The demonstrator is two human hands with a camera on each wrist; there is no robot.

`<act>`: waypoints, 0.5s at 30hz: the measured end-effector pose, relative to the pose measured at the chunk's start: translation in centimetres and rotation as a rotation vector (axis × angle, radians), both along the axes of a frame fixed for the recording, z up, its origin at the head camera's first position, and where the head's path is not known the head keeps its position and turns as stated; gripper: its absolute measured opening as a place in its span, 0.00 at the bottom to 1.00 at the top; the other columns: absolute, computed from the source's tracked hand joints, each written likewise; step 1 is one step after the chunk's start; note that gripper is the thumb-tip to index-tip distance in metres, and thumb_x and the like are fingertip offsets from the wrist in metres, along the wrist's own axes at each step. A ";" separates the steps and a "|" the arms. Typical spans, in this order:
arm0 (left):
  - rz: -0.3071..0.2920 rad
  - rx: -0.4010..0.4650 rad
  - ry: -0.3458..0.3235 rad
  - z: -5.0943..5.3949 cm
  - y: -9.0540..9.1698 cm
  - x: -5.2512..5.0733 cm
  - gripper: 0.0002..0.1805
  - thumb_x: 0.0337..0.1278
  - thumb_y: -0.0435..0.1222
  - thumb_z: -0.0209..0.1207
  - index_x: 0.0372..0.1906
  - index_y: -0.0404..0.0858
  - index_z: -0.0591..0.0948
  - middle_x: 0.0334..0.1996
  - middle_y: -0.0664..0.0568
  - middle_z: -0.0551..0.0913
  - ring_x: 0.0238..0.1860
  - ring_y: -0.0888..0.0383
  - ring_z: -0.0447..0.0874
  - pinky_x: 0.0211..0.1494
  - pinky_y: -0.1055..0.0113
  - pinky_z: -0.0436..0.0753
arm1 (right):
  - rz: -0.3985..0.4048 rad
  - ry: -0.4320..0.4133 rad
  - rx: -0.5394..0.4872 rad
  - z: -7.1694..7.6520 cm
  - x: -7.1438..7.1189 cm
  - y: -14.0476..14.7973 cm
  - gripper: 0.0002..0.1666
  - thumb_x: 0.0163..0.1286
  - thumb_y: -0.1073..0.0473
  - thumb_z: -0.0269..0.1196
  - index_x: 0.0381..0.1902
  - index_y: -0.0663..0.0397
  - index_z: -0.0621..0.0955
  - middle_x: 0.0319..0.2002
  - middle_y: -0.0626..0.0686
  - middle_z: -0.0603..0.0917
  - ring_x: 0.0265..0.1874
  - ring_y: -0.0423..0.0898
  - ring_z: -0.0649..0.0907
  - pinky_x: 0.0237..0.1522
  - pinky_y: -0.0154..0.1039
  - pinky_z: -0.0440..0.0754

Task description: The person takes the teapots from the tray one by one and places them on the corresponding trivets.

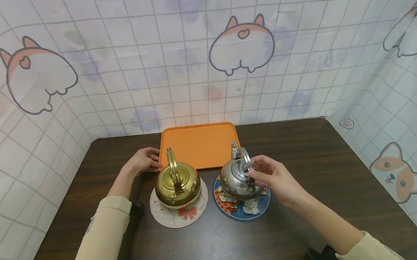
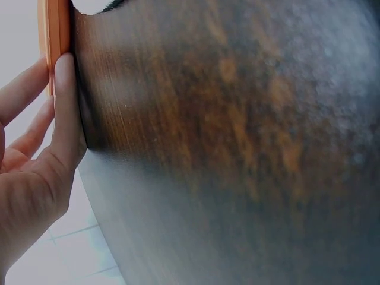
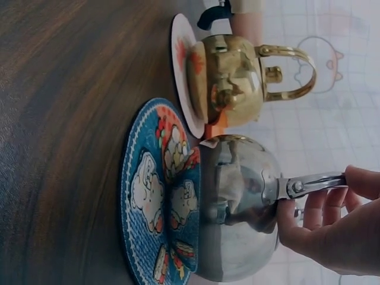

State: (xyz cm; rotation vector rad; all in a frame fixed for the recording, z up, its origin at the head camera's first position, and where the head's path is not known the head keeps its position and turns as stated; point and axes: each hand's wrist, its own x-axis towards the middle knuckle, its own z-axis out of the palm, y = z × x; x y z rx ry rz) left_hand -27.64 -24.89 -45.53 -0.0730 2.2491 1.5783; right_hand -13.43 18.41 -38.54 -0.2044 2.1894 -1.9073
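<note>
A silver kettle (image 1: pixel 240 179) stands on a round blue cartoon mat (image 3: pixel 145 196), its handle upright. My right hand (image 1: pixel 275 179) holds that handle (image 3: pixel 314 184), fingers curled under it and thumb on top in the right wrist view. To its left, a gold kettle (image 1: pixel 177 183) rests on a round pink mat (image 1: pixel 188 220) with a red bow print, untouched by either hand. Behind both kettles lies an orange tray (image 1: pixel 200 146). At its left edge, my left hand (image 1: pixel 143 162) pinches the rim (image 2: pixel 56 29), thumb on one side and fingers on the other.
The dark wooden table (image 1: pixel 300 149) carries everything. A white tiled-pattern curtain (image 1: pixel 157 70) with corgi drawings hangs behind the table and along its sides. The silver kettle's spout and the gold kettle's handle stand close to the tray's front edge.
</note>
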 end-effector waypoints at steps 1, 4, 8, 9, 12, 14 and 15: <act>0.001 0.000 0.002 0.0 0.0 0.0 0.37 0.62 0.19 0.63 0.74 0.25 0.62 0.53 0.32 0.76 0.37 0.54 0.86 0.44 0.60 0.90 | 0.004 0.004 -0.005 -0.1 0.0 0.0 0.20 0.75 0.62 0.64 0.60 0.65 0.74 0.52 0.62 0.77 0.52 0.55 0.79 0.60 0.57 0.81; 0.001 -0.004 0.006 0.0 -0.1 0.0 0.37 0.62 0.19 0.63 0.74 0.26 0.62 0.53 0.32 0.75 0.37 0.55 0.86 0.44 0.60 0.90 | 0.019 0.015 -0.013 -0.4 0.1 -0.2 0.20 0.75 0.63 0.65 0.59 0.66 0.75 0.50 0.61 0.78 0.50 0.54 0.80 0.58 0.56 0.83; -0.003 -0.010 0.008 0.0 0.0 0.2 0.37 0.63 0.19 0.62 0.74 0.26 0.62 0.53 0.32 0.74 0.37 0.55 0.86 0.45 0.60 0.90 | 0.040 0.030 -0.011 -0.6 0.3 -0.3 0.19 0.74 0.64 0.65 0.58 0.68 0.76 0.47 0.60 0.79 0.47 0.54 0.82 0.53 0.48 0.86; -0.004 -0.011 0.009 0.0 0.0 0.2 0.37 0.63 0.19 0.62 0.74 0.25 0.61 0.53 0.32 0.74 0.37 0.55 0.85 0.45 0.60 0.90 | 0.045 0.034 -0.008 -0.7 0.4 -0.2 0.19 0.73 0.65 0.66 0.57 0.69 0.76 0.47 0.60 0.79 0.47 0.54 0.82 0.52 0.46 0.86; -0.010 -0.013 0.014 0.0 0.0 0.4 0.36 0.64 0.20 0.62 0.74 0.25 0.61 0.53 0.33 0.74 0.38 0.55 0.85 0.44 0.60 0.90 | 0.055 0.048 0.019 -0.6 0.5 -0.1 0.20 0.73 0.64 0.66 0.57 0.68 0.76 0.48 0.60 0.79 0.47 0.54 0.82 0.51 0.43 0.86; -0.021 -0.018 0.026 0.0 -0.1 0.5 0.35 0.67 0.23 0.61 0.74 0.24 0.61 0.53 0.33 0.74 0.39 0.54 0.85 0.45 0.61 0.90 | 0.049 0.067 0.058 -0.6 0.4 0.2 0.20 0.74 0.61 0.67 0.57 0.66 0.77 0.49 0.60 0.80 0.48 0.54 0.82 0.52 0.43 0.85; -0.027 -0.017 0.031 0.0 -0.1 0.6 0.34 0.68 0.24 0.61 0.74 0.24 0.61 0.54 0.33 0.74 0.41 0.53 0.84 0.45 0.60 0.89 | 0.042 0.083 0.089 -0.6 0.4 0.3 0.19 0.74 0.58 0.67 0.56 0.64 0.78 0.49 0.59 0.81 0.49 0.54 0.82 0.53 0.43 0.85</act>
